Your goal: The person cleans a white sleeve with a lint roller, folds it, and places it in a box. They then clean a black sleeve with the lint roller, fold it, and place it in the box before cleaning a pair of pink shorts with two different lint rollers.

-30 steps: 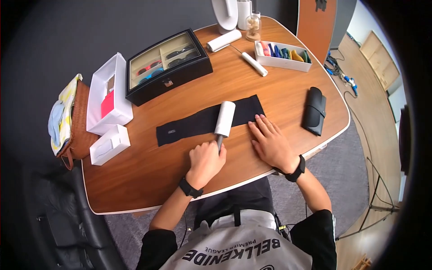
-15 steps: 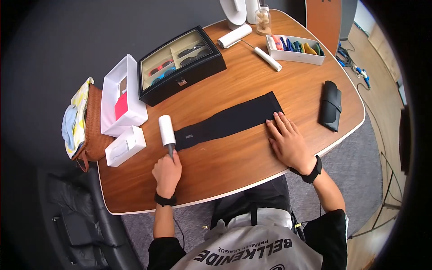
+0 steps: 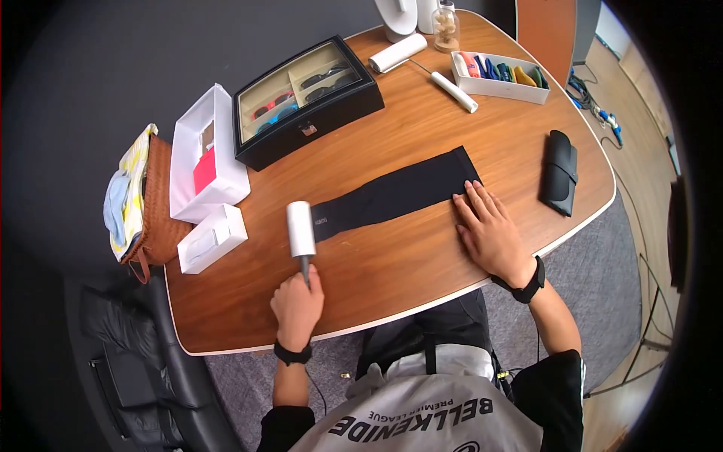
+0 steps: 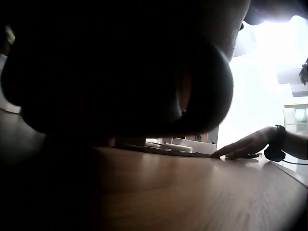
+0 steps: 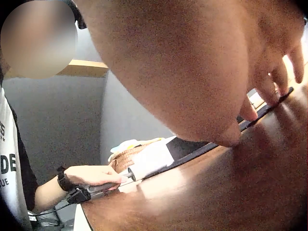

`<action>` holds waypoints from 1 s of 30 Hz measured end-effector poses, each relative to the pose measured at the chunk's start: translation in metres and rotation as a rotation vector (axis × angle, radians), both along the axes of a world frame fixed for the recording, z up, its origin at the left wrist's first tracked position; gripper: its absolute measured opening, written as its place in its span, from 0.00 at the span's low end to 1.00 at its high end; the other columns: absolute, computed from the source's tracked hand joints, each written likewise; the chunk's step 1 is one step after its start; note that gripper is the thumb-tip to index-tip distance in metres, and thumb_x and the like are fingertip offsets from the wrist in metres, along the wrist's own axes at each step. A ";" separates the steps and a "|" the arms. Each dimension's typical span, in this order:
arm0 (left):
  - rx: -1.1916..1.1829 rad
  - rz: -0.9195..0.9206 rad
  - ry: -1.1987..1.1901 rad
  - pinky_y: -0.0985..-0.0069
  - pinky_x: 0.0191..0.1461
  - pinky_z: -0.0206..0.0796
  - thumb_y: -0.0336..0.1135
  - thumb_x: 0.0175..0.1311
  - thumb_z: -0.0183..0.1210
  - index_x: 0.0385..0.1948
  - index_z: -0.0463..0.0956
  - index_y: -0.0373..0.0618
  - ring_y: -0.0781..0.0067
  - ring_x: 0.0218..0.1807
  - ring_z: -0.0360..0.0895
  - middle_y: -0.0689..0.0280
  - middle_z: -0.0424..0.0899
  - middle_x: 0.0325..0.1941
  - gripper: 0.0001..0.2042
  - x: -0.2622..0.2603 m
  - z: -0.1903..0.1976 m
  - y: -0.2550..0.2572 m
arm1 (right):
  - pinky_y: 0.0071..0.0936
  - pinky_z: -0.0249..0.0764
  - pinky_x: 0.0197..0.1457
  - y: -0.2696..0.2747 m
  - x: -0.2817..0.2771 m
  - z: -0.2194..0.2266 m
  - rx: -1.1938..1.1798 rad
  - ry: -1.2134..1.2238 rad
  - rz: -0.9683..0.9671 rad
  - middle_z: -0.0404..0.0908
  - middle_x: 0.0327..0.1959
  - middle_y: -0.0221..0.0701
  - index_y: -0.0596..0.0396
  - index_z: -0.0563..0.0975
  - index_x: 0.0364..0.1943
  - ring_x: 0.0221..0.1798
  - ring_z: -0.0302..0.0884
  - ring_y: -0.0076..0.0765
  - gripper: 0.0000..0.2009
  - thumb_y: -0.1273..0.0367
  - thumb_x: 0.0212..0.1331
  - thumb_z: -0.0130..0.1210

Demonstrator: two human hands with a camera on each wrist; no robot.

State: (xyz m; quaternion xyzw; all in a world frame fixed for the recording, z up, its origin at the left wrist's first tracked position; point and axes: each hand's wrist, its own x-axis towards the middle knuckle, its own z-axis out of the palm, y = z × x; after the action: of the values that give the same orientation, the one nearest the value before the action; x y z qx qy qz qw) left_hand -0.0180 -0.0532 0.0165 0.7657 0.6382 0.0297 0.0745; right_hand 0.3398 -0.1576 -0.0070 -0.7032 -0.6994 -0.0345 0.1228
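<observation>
The left hand (image 3: 297,307) grips the sticky roller (image 3: 301,228) at the black cloth's (image 3: 407,186) left end. If the flat, open right hand (image 3: 493,239) presses too lightly, rolling might bunch it up.

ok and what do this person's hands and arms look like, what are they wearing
Left hand and right hand are both ungloved. Each wrist has a chunky black band () with a thin dark cable (). The sleeves () are short and black, the right one edged in white.
</observation>
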 end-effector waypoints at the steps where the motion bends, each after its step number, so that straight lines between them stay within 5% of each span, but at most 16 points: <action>1: -0.015 0.045 0.029 0.41 0.44 0.76 0.50 0.78 0.49 0.27 0.84 0.39 0.33 0.37 0.86 0.44 0.88 0.32 0.25 -0.009 0.002 0.004 | 0.49 0.55 0.84 0.000 0.000 -0.001 0.003 0.006 -0.003 0.65 0.77 0.53 0.58 0.69 0.72 0.82 0.58 0.57 0.27 0.64 0.71 0.52; 5: 0.022 0.151 0.068 0.42 0.46 0.76 0.51 0.80 0.47 0.27 0.84 0.39 0.33 0.38 0.86 0.44 0.87 0.29 0.27 -0.044 0.002 0.015 | 0.50 0.55 0.84 0.000 -0.002 -0.005 0.008 -0.005 -0.015 0.65 0.77 0.53 0.58 0.70 0.72 0.82 0.58 0.57 0.27 0.64 0.71 0.52; 10: -0.010 0.142 0.001 0.41 0.45 0.75 0.52 0.80 0.46 0.28 0.84 0.40 0.33 0.38 0.86 0.44 0.87 0.30 0.27 -0.026 0.020 0.009 | 0.50 0.55 0.83 0.000 -0.004 -0.004 0.021 -0.021 -0.020 0.65 0.77 0.53 0.57 0.70 0.72 0.82 0.58 0.57 0.27 0.64 0.72 0.52; 17: -0.037 -0.211 -0.164 0.42 0.41 0.76 0.50 0.79 0.50 0.25 0.82 0.39 0.33 0.36 0.85 0.46 0.87 0.31 0.26 0.071 0.019 -0.011 | 0.51 0.55 0.83 0.002 -0.009 -0.004 0.013 -0.045 -0.039 0.66 0.76 0.54 0.57 0.70 0.73 0.81 0.60 0.58 0.27 0.63 0.72 0.51; 21: -0.064 -0.266 -0.187 0.42 0.40 0.76 0.50 0.79 0.50 0.24 0.82 0.39 0.35 0.34 0.85 0.47 0.88 0.32 0.26 0.089 0.010 -0.017 | 0.51 0.56 0.83 0.002 -0.008 -0.006 0.016 -0.039 -0.041 0.66 0.77 0.54 0.57 0.70 0.72 0.81 0.60 0.58 0.27 0.62 0.72 0.52; 30: -0.057 0.073 0.029 0.40 0.46 0.76 0.53 0.80 0.47 0.29 0.85 0.39 0.32 0.38 0.86 0.42 0.87 0.32 0.28 -0.015 0.001 0.001 | 0.51 0.55 0.83 0.001 -0.008 -0.004 0.008 0.004 -0.045 0.65 0.77 0.53 0.56 0.70 0.72 0.82 0.58 0.58 0.26 0.63 0.72 0.51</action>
State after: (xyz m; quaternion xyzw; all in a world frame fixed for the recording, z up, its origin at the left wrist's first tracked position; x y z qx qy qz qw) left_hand -0.0329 -0.0524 0.0171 0.7397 0.6674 0.0029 0.0858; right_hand 0.3314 -0.1563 -0.0108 -0.7185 -0.6829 -0.0389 0.1263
